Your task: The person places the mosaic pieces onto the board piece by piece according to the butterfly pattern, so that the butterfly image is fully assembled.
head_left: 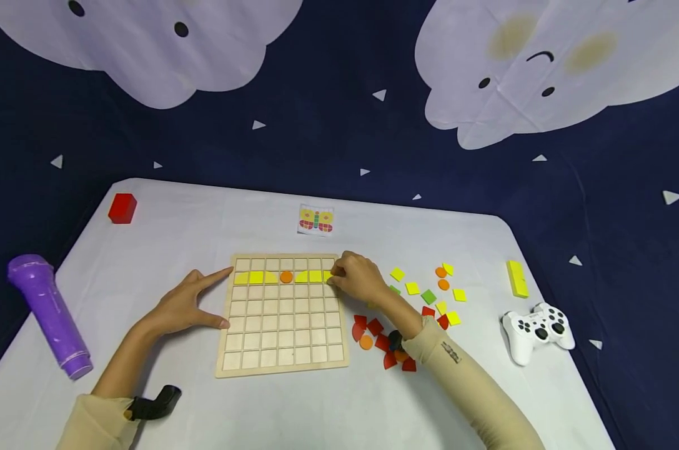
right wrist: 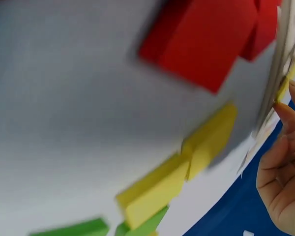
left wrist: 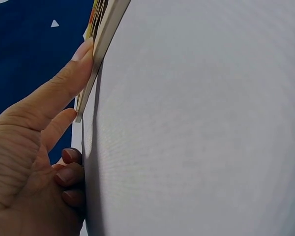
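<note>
A wooden grid board [head_left: 283, 370] lies flat on the table, its second row holding yellow pieces [head_left: 315, 277] and one orange disc [head_left: 286, 277]. My left hand [head_left: 178, 303] is at the board's left side, thumb and index finger spread apart and touching its edge. At the right end of that row, my right hand [head_left: 358, 277] pinches a yellow piece [right wrist: 281, 92] with thumb and fingertip. Fingers partly cover this piece, but in the head view its visible part sits in the last cell. A butterfly pattern card [head_left: 316, 220] lies beyond the board.
Loose red pieces [head_left: 375, 326], yellow squares [head_left: 412, 288] and green pieces [head_left: 428, 297] lie right of the board. Farther right are a white game controller [head_left: 538, 332] and a yellow block [head_left: 517, 279]. A purple microphone [head_left: 49, 315] and a red block [head_left: 122, 208] lie left.
</note>
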Motion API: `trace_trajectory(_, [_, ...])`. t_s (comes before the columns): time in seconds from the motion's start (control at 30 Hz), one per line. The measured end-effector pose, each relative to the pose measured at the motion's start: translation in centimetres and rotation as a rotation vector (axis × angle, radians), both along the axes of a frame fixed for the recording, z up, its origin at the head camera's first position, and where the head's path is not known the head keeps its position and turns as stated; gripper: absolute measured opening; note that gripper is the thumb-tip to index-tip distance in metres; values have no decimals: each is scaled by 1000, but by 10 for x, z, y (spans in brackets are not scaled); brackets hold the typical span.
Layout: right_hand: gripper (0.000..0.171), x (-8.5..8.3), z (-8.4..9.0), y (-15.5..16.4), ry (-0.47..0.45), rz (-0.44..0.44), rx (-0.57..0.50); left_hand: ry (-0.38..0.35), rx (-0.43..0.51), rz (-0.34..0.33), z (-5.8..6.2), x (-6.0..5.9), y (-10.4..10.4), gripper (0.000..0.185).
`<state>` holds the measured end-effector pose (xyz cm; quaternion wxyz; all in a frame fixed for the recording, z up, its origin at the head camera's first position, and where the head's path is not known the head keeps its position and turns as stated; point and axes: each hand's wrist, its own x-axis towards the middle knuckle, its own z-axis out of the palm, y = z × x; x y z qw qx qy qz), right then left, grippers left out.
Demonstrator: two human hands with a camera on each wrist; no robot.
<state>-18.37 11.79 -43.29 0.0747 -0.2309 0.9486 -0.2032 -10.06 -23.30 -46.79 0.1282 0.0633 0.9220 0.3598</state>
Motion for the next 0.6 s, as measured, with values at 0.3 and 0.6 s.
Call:
trace_trajectory(0.3, [26, 8, 11, 43, -31, 9, 56, -8, 1, 6, 1, 0, 1, 113])
trace_trajectory(0.6, [30, 32, 6, 84, 10, 43, 99, -18, 12, 13, 2, 0, 2, 110])
